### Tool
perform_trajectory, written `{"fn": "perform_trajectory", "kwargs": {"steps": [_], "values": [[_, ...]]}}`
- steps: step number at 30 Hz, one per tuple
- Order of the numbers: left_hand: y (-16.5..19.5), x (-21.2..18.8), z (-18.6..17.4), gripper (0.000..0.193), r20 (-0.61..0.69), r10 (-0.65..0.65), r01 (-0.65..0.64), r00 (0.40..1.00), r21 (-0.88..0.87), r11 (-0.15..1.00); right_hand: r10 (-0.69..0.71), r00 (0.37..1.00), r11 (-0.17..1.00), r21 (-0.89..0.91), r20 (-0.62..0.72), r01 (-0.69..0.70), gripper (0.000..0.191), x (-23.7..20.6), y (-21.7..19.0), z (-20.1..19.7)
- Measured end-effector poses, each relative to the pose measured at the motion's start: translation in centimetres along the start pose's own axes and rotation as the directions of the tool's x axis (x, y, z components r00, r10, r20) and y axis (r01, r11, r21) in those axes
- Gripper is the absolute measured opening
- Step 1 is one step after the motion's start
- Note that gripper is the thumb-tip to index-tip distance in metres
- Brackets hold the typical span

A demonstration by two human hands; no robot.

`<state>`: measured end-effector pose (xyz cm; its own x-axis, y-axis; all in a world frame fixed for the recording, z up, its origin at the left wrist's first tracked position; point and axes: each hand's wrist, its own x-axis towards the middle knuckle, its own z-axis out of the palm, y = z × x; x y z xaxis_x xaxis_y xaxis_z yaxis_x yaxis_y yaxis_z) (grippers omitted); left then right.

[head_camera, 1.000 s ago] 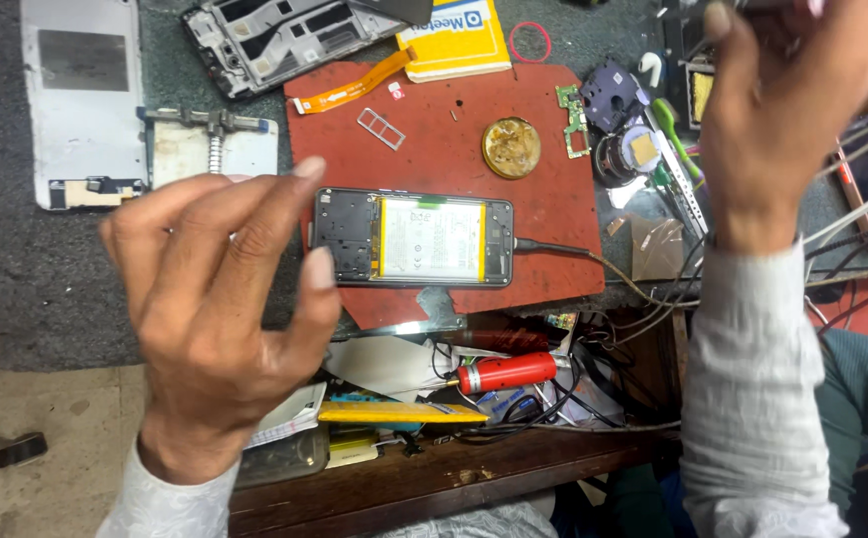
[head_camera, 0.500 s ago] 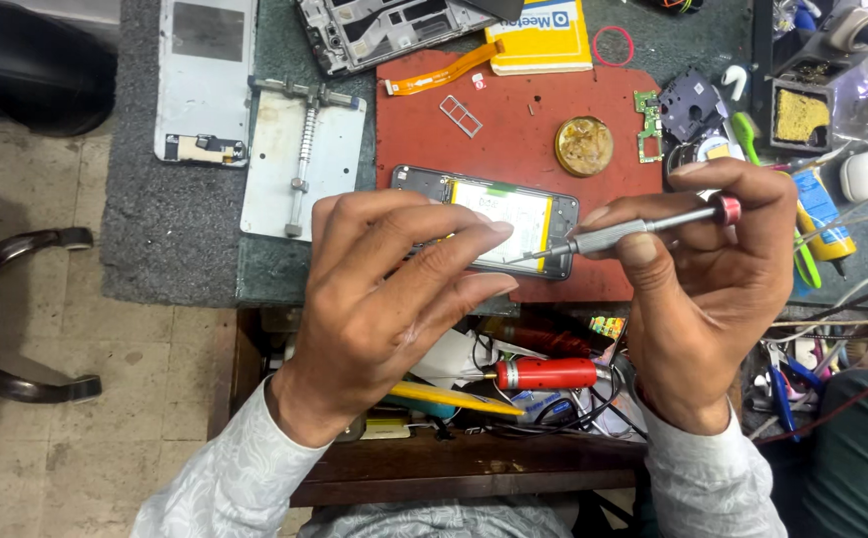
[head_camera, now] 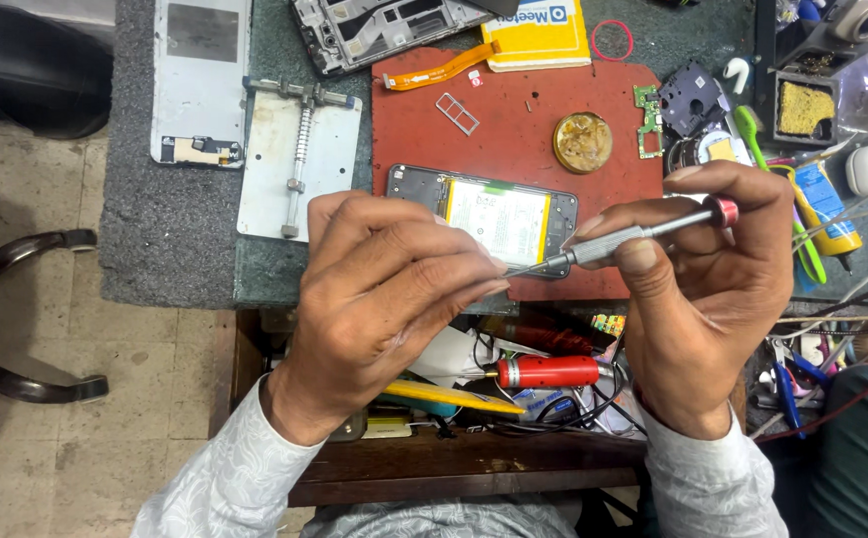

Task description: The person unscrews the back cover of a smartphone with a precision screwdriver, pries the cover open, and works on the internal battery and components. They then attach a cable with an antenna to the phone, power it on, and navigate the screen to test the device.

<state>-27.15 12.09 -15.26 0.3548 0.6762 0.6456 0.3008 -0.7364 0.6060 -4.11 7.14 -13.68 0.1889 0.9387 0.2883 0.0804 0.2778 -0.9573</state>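
A: What are the hands doing?

B: The right hand (head_camera: 713,289) grips a precision screwdriver (head_camera: 633,235); left hand (head_camera: 384,299) fingers pinch its tip, likely seating a bit.

A: And the opened phone (head_camera: 484,209)?

B: Just beyond, untouched; driving screws needs the tip lowered there.

A single head-worn camera is looking almost straight down from close above the bench (head_camera: 185,249), taking in its near edge, the hands at centre, and floor showing along the left side.
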Motion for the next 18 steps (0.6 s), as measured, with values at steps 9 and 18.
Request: {"fn": "perform_trajectory", "kwargs": {"steps": [9, 18], "values": [[-0.3, -0.2, 0.2, 0.019, -0.014, 0.011, -0.010, 1.000, 0.030, 0.999, -0.158, 0.987, 0.968, -0.193, 0.022, 0.159, 0.030, -0.3, -0.9, 0.7], [-0.8, -0.7, -0.3, 0.019, -0.028, -0.023, 0.023, 0.999, -0.003, 1.000, -0.242, 0.970, 0.935, -0.267, -0.004, 0.232, 0.040, -1.6, -0.4, 0.8]]}}
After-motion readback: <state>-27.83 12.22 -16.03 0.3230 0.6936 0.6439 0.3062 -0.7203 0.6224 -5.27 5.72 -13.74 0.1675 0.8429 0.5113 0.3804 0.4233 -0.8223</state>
